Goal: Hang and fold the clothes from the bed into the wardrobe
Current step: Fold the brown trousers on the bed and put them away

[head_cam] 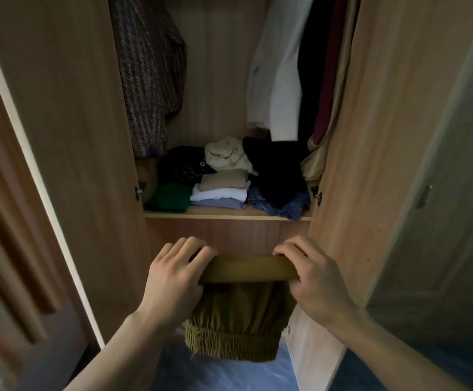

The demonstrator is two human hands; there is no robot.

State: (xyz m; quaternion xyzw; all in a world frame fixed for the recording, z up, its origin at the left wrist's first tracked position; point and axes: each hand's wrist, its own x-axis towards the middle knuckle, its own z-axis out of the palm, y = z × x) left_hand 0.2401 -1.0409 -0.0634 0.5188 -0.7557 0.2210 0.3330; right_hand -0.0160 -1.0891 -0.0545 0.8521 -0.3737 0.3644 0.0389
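Observation:
A folded mustard-olive garment [238, 320] with an elastic ribbed band hangs between my hands in front of the open wardrobe [226, 215]. My left hand [173, 277] grips its left end and my right hand [314, 280] grips its right end, holding the top fold level just below the shelf edge. On the shelf lie folded clothes: a green piece [169, 197], a stack of beige, white and lilac pieces [221, 191], dark items [181, 165], and a blue patterned cloth [280, 204].
Clothes hang above the shelf: a striped knit [150, 74] on the left, white [277, 66], black and maroon garments on the right. Both wardrobe doors [69, 136] stand open at the sides. A blue floor [218, 371] shows below.

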